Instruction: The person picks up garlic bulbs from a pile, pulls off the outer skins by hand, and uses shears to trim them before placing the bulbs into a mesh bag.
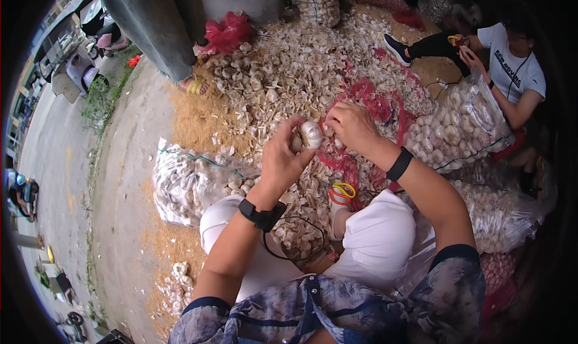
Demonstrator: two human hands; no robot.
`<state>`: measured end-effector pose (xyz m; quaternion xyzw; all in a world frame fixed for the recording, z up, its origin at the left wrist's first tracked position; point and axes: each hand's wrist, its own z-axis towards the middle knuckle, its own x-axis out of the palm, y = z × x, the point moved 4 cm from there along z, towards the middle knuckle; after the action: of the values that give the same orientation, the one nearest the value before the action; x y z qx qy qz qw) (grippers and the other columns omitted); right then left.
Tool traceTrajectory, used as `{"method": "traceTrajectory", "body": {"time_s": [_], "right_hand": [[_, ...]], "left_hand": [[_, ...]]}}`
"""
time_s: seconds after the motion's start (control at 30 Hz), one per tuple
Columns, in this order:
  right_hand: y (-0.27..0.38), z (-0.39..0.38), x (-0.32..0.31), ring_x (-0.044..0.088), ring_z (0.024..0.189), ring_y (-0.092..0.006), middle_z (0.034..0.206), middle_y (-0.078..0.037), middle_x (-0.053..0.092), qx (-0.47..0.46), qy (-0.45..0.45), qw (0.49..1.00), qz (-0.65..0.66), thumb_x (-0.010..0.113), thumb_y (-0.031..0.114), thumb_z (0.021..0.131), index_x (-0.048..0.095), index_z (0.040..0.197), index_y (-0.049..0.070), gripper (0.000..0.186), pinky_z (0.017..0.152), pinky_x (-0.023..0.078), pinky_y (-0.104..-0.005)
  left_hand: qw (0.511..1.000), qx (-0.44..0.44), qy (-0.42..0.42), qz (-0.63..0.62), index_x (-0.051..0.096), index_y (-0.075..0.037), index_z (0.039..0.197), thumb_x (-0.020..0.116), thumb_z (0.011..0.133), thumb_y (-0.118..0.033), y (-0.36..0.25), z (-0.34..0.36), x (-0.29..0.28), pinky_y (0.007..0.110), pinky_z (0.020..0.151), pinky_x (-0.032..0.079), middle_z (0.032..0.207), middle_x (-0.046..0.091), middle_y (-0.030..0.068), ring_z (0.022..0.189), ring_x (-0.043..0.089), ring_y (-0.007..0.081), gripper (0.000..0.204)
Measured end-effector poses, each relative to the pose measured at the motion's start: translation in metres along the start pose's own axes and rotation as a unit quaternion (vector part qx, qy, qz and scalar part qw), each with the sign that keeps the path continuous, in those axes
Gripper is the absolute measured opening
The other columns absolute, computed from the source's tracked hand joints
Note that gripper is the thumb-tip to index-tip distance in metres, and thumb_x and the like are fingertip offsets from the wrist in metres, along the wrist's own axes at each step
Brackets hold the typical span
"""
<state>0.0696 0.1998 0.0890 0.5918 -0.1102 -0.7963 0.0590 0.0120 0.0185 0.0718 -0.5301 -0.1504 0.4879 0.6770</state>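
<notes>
While the person's two hands worked above a bed of dry peelings (289,97), items were logged left to right. A clear plastic bag (189,184) full of garlic lay beside the left knee (221,214), probably set there to be within easy reach. Left hand (280,164): clamped on a garlic bulb (311,135), gripped at the fingertips out in front of the body; this hold presumably bared most of the bulb to the other hand. A second pale, rounded piece showed nearer the palm, partly hidden. Right hand (356,127): apart from the left, just beside the bulb, fingers drawn together; could not tell whether a scrap was pinched there. Red mesh (363,91) lay crumpled among the peelings beyond that hand. Yellow and red loops (345,196) sat near the right knee (385,220), likely placed to be handy. Farther right, another clear bag (460,124) of bulbs leaned near a seated co-worker (512,73), apparently positioned to suit that person.
</notes>
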Motion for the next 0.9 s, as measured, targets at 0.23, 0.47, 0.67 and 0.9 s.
{"method": "traceTrajectory", "body": {"time_s": [0.23, 0.47, 0.67, 0.9], "right_hand": [[0.004, 0.006, 0.034, 0.064, 0.093, -0.0130, 0.099, -0.009, 0.069, 0.147, 0.045, 0.851, 0.502, 0.066, 0.017, 0.091, 0.061, 0.119, 0.001, 0.033, 0.075, 0.051, -0.0298], [-0.008, 0.003, 0.072, 0.064, 0.075, -0.0405, 0.077, -0.024, 0.064, 0.121, -0.052, 0.933, 0.336, 0.041, 0.038, 0.100, 0.062, 0.098, -0.001, 0.044, 0.064, 0.049, -0.0423], [-0.032, -0.024, 0.136, 0.047, 0.049, -0.0119, 0.060, -0.002, 0.053, 0.406, -0.032, 0.631, 0.660, 0.034, 0.049, 0.101, 0.064, 0.083, 0.006, 0.056, 0.044, 0.036, -0.0272], [-0.062, -0.031, 0.140, 0.048, 0.046, -0.0216, 0.058, -0.007, 0.054, 0.328, -0.192, 0.740, 0.554, 0.031, 0.042, 0.104, 0.060, 0.078, 0.002, 0.055, 0.047, 0.037, -0.0361]], "left_hand": [[0.996, 0.027, -0.016, 0.083, 0.056, -0.011, 0.121, 0.082, 0.070, -0.009, 0.011, 0.016, 0.011, 0.031, 0.056, 0.044, 0.066, 0.046, 0.0023, 0.058, 0.045, 0.0153, 0.058], [0.989, -0.016, 0.088, 0.115, 0.056, -0.008, 0.121, 0.083, 0.070, -0.012, 0.026, 0.031, 0.025, 0.032, 0.064, 0.051, 0.073, 0.058, 0.0075, 0.066, 0.060, 0.0190, 0.058], [0.983, -0.018, 0.102, 0.153, 0.061, -0.006, 0.113, 0.085, 0.071, -0.027, 0.053, 0.033, 0.046, 0.030, 0.062, 0.050, 0.074, 0.059, 0.0054, 0.066, 0.058, 0.0153, 0.053], [0.947, -0.258, 0.100, -0.166, 0.060, -0.003, 0.118, 0.080, 0.081, -0.020, 0.078, 0.024, 0.070, 0.023, 0.043, 0.044, 0.069, 0.063, -0.0014, 0.051, 0.056, 0.0079, 0.045]]}}
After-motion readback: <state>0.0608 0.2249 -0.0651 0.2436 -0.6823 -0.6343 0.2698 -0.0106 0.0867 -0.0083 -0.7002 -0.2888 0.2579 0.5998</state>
